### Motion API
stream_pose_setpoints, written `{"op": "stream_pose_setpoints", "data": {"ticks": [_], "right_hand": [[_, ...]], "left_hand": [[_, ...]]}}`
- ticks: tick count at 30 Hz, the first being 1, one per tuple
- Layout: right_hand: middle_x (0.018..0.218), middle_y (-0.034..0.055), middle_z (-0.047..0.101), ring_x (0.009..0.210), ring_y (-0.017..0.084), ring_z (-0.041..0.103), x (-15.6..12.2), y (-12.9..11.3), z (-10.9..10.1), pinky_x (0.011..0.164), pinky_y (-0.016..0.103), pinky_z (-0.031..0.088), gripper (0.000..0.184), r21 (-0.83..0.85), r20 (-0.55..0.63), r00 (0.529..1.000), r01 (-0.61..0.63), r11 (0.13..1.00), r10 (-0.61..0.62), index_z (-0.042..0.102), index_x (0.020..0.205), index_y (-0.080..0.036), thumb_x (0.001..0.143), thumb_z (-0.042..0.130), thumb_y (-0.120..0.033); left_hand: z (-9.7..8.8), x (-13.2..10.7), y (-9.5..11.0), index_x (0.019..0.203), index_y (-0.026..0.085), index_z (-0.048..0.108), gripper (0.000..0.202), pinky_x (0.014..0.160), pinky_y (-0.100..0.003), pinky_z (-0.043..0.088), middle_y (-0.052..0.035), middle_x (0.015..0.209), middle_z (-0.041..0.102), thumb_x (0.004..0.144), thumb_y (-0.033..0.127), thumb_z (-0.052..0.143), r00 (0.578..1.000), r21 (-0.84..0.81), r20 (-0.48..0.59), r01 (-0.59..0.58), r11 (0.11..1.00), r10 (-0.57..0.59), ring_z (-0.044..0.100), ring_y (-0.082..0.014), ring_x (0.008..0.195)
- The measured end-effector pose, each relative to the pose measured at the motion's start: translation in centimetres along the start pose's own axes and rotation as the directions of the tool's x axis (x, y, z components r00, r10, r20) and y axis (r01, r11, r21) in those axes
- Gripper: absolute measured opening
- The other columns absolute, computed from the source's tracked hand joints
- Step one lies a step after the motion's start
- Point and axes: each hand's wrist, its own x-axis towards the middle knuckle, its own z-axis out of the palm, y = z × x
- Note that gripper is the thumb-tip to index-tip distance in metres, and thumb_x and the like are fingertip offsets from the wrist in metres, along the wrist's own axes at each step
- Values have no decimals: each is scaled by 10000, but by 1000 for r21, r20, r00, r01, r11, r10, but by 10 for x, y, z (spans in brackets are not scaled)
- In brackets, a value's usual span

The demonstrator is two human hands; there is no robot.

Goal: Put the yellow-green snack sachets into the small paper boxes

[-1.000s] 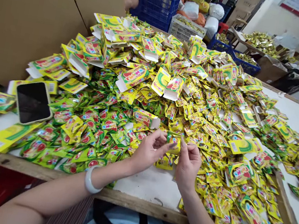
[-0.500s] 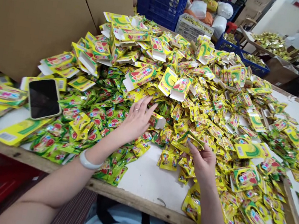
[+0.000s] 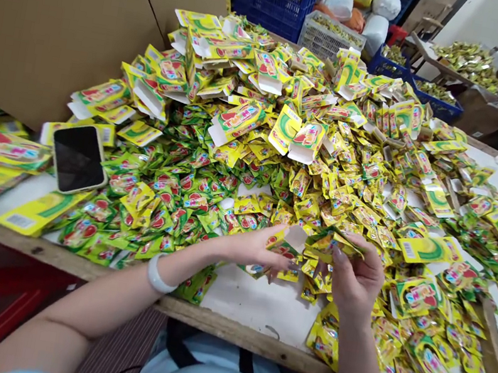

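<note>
While loose sachets [image 3: 359,211] bury the counter [image 3: 253,302], one carton [image 3: 290,239] is in hand.
Left hand [image 3: 253,250] fingers grip the yellow open-flapped carton; right hand [image 3: 356,278] fingers clench a green-yellow sachet bunch [image 3: 332,242] beside it.

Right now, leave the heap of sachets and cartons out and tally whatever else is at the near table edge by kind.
Phone: 1
Wristband: 1
Hands: 2, left hand holding an open carton, right hand holding sachets
Total: 4
</note>
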Motion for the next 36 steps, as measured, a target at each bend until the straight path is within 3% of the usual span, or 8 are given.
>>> {"op": "stream_pose_setpoints", "data": {"ticks": [5, 9, 13, 19, 22, 27, 30, 36], "right_hand": [[1055, 49, 582, 705, 137, 616, -4, -7, 4, 466, 241, 516, 177, -263, 136, 989, 89, 961, -54, 708, 1024, -294, 873, 682, -203], [964, 61, 589, 788, 167, 600, 2, -20, -1, 549, 255, 508, 176, -528, 386, 920, 152, 835, 76, 724, 1050, -270, 921, 615, -220], [882, 48, 607, 786, 170, 604, 2, -26, -2, 692, 301, 518, 211, -622, 556, 815, 280, 731, 161, 725, 1053, -250, 942, 558, -183], [1014, 63, 674, 686, 143, 637, 1, -24, -15, 608, 278, 539, 242, -450, 566, 794, 72, 890, 222, 615, 1198, -246, 968, 538, -243], [949, 54, 664, 776, 164, 635, 0, -18, -21, 650, 279, 515, 218, -500, 594, 785, 190, 845, 175, 664, 1114, -249, 966, 514, -192], [780, 4, 559, 616, 126, 539, -9, -6, -2, 538, 243, 444, 60, -597, 361, 933, 235, 767, -5, 645, 916, -234, 901, 606, -191], [696, -8, 555, 546, 119, 506, -9, -10, 6, 488, 241, 427, 92, -534, 286, 957, 203, 821, -51, 635, 781, -225, 861, 677, -240], [926, 63, 722, 637, 155, 620, -3, -18, -8, 533, 272, 506, 180, -439, 516, 840, 91, 894, 168, 770, 997, -251, 918, 625, -323]], "left_hand": [[16, 3, -18, 1253, 226, 437, 607, 534, -277, 507, 15, 769, 599, 756, 344, 765, 997, -73, 42, 71, 995, -68, 608, -144, 572], [15, -1, -23, 1419, 231, 386, 785, 661, -311, 542, -89, 1031, 683, 733, 278, 764, 987, 245, -161, 17, 969, 23, 688, -217, 805], [9, 0, -27, 1506, 230, 328, 907, 657, -285, 524, -67, 969, 728, 711, 245, 763, 991, 430, -134, 68, 900, -11, 706, -216, 760], [3, 3, -24, 1571, 194, 192, 995, 711, -279, 540, -80, 1033, 749, 735, 226, 731, 998, 429, -12, 62, 901, -62, 730, -214, 803], [8, 3, -19, 1565, 195, 227, 959, 698, -285, 543, -74, 988, 759, 751, 249, 732, 999, 469, -17, 48, 882, -45, 729, -217, 769], [17, 5, -20, 1532, 217, 298, 894, 745, -299, 552, -118, 1164, 709, 753, 254, 735, 999, 438, -51, 39, 898, -18, 724, -227, 881], [17, 6, -25, 1573, 215, 150, 968, 656, -290, 555, -70, 935, 740, 770, 189, 689, 996, 290, -19, 87, 953, -85, 713, -195, 723], [16, 6, -28, 1560, 206, 206, 1002, 663, -285, 554, -68, 926, 731, 714, 185, 742, 998, 218, -51, 46, 975, -36, 703, -186, 715]]}}
